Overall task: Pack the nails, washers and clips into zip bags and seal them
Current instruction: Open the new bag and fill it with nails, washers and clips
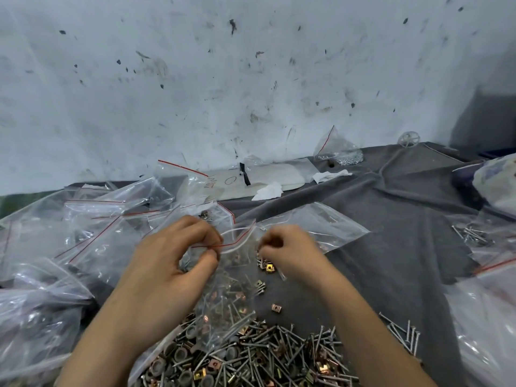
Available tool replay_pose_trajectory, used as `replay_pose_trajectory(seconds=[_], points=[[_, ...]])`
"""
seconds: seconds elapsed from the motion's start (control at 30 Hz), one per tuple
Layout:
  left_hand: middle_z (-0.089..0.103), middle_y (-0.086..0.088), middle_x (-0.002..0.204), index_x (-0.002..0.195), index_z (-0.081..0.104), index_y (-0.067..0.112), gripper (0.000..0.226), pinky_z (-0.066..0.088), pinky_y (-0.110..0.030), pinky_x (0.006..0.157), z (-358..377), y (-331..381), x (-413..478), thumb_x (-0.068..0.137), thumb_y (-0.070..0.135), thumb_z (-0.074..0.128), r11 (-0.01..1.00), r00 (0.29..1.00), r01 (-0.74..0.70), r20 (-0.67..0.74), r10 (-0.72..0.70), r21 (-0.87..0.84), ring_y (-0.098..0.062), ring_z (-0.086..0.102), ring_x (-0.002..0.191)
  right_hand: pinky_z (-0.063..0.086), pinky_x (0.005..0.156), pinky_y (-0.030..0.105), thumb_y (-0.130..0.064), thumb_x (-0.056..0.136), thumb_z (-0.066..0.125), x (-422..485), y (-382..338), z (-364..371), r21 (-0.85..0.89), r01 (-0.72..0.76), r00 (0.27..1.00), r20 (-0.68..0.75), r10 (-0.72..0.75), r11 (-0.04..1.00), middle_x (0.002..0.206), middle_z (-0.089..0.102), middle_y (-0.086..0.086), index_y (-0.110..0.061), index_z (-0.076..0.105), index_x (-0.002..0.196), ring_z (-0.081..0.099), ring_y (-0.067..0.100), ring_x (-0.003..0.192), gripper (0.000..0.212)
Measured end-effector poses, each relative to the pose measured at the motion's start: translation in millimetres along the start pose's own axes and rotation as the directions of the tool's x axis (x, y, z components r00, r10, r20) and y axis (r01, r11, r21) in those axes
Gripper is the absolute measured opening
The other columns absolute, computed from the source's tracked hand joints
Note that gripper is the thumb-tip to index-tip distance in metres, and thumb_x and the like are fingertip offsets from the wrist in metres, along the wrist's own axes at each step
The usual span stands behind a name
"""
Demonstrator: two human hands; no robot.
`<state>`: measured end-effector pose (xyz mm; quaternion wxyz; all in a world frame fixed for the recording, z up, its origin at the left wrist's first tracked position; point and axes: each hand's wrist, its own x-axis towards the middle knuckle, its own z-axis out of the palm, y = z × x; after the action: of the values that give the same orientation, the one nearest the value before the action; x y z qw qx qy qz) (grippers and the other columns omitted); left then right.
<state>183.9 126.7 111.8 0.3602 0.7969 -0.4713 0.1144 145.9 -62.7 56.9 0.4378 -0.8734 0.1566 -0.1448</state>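
Note:
A clear zip bag [226, 297] with a red strip at its mouth hangs upright over the grey cloth, with nails and clips inside it. My left hand [170, 258] pinches the bag's mouth at its left side between thumb and fingers. My right hand [287, 252] is curled to the right of the bag's mouth and pinches small metal pieces; what they are is unclear. A heap of nails, round washers and brass clips [251, 356] lies in front of me. A few loose clips [268, 268] lie under my right hand.
Several empty zip bags [92, 227] are piled at the left. More bags [488, 303] and loose nails [405, 333] lie at the right. A filled bag [337, 152] and a white tray [268, 177] stand by the stained wall.

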Motion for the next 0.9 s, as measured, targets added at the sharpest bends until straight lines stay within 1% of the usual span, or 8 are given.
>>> replay_pose_trajectory(seconds=[0.07,0.13,0.2,0.33,0.47,0.57,0.7,0.9], points=[[0.063,0.016,0.089,0.067,0.056,0.033,0.02,0.037,-0.008,0.074,0.2,0.8,-0.2,0.07,0.045,0.04,1.0,1.0,-0.005,0.002,0.005,-0.002,-0.003,0.058,0.092,0.047,0.069,0.017,-0.006,0.086,0.064,-7.8,-15.2,-16.1,0.3,0.178,0.965,-0.242,-0.106,0.937,0.073,0.068,-0.009,-0.022,0.067,0.08,0.061,0.002,0.071,0.017],[0.063,0.016,0.089,0.067,0.055,0.033,0.02,0.036,-0.007,0.074,0.4,1.7,-0.8,0.07,0.045,0.039,1.0,1.0,-0.008,0.001,0.008,-0.003,-0.003,0.058,0.093,0.047,0.066,0.013,-0.006,0.085,0.066,-17.5,-27.4,-27.0,0.456,0.384,0.889,-0.417,-0.188,0.803,0.068,0.068,-0.01,-0.025,0.067,0.077,0.062,0.001,0.067,0.021],[0.063,0.016,0.088,0.068,0.055,0.033,0.02,0.036,-0.008,0.074,0.4,2.8,-0.6,0.071,0.045,0.04,1.0,1.0,-0.014,-0.001,0.014,-0.007,-0.003,0.058,0.092,0.049,0.066,0.013,-0.007,0.083,0.068,-25.2,-36.7,-27.8,0.473,0.435,0.881,-0.4,-0.253,0.767,0.073,0.069,-0.006,-0.025,0.069,0.078,0.063,0.005,0.07,0.019],[0.063,0.015,0.087,0.069,0.057,0.031,0.021,0.038,-0.011,0.074,0.5,3.7,0.7,0.071,0.043,0.04,0.999,1.0,-0.031,0.003,0.031,-0.007,-0.004,0.059,0.089,0.049,0.073,0.018,-0.018,0.085,0.069,-22.3,-37.6,-17.0,0.35,0.363,0.93,-0.194,-0.313,0.864,0.091,0.068,-0.003,-0.026,0.07,0.088,0.062,0.009,0.085,0.009],[0.064,0.013,0.087,0.068,0.058,0.031,0.02,0.039,-0.013,0.074,-0.6,-0.2,0.2,0.07,0.043,0.042,0.999,1.0,-0.02,-0.016,0.019,-0.031,-0.005,0.06,0.089,0.048,0.075,0.014,-0.021,0.093,0.058,-7.1,-18.9,-12.3,0.448,0.318,0.932,-0.308,-0.19,0.835,0.099,0.064,-0.006,-0.027,0.065,0.093,0.059,-0.002,0.086,0.009],[0.064,0.012,0.088,0.068,0.058,0.032,0.018,0.039,-0.012,0.073,-1.3,-2.7,0.1,0.071,0.042,0.043,0.999,1.0,-0.011,-0.028,0.01,-0.036,-0.006,0.06,0.089,0.049,0.078,0.02,-0.012,0.092,0.057,7.2,7.0,-2.4,0.116,0.115,0.979,-0.18,-0.093,0.987,0.094,0.067,-0.005,-0.023,0.066,0.091,0.059,0.006,0.083,0.014],[0.064,0.012,0.087,0.068,0.057,0.032,0.018,0.039,-0.012,0.072,-2.0,-3.7,-0.2,0.072,0.042,0.043,1.0,1.0,-0.015,-0.025,0.015,-0.023,-0.006,0.06,0.087,0.048,0.085,0.025,-0.009,0.088,0.059,16.5,42.2,31.1,-0.323,0.015,0.986,0.163,0.04,0.946,0.105,0.069,0.005,-0.015,0.07,0.098,0.061,0.017,0.092,0.016],[0.064,0.012,0.085,0.069,0.06,0.028,0.023,0.04,-0.014,0.073,-4.5,-4.6,-1.0,0.071,0.043,0.042,1.0,1.0,-0.004,-0.026,0.003,-0.021,-0.005,0.06,0.087,0.051,0.085,0.035,-0.01,0.088,0.057,18.4,53.8,45.8,-0.494,0.07,0.979,0.202,0.037,0.866,0.106,0.065,0.003,-0.019,0.065,0.096,0.06,0.023,0.1,0.014]])
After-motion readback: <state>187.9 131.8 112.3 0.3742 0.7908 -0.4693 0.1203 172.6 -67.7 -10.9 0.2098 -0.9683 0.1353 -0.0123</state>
